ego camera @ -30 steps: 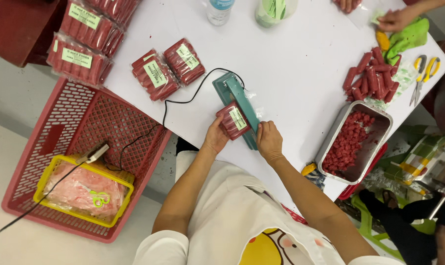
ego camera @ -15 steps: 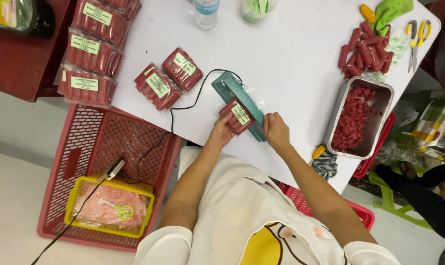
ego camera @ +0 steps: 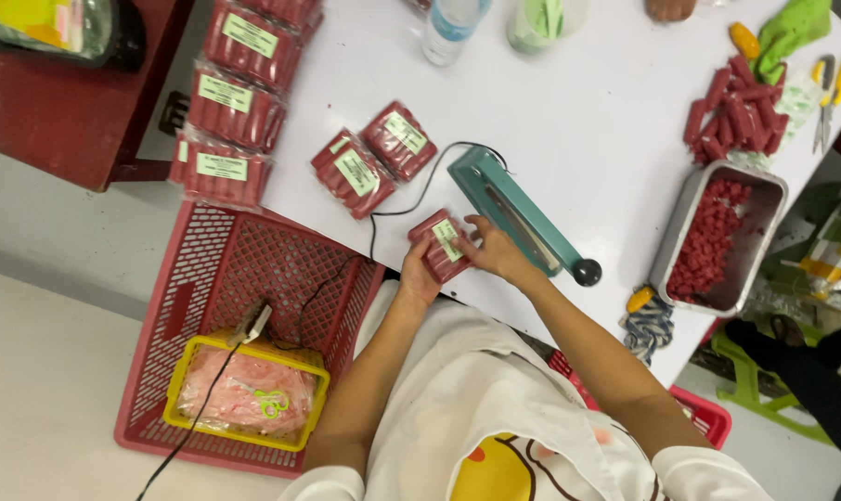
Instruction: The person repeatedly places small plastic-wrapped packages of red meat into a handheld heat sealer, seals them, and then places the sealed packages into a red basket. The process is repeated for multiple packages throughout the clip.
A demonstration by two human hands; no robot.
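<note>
A sealed pack of red sausages [ego camera: 436, 243] with a green label lies at the near edge of the white table [ego camera: 569, 130]. My left hand [ego camera: 417, 275] grips its near side from below. My right hand [ego camera: 491, 250] rests on its right end, fingers touching the label. Just right of the pack stands a teal heat sealer [ego camera: 516, 217] with its arm down and a black knob at its end. A black cord [ego camera: 420, 190] runs from the sealer off the table's edge.
Two more labelled packs [ego camera: 374, 158] lie left of the sealer, and several are stacked at the table's left edge [ego camera: 230, 111]. A steel tray [ego camera: 762, 243] holds cut sausage; loose sausages [ego camera: 729, 116], scissors [ego camera: 831, 83] and a bottle [ego camera: 446, 28] lie beyond. A red crate [ego camera: 253, 288] sits below.
My right hand has left the sealer's handle and now rests on the pack. The pack has come away from the sealer toward the table's edge. The camera has shifted.
</note>
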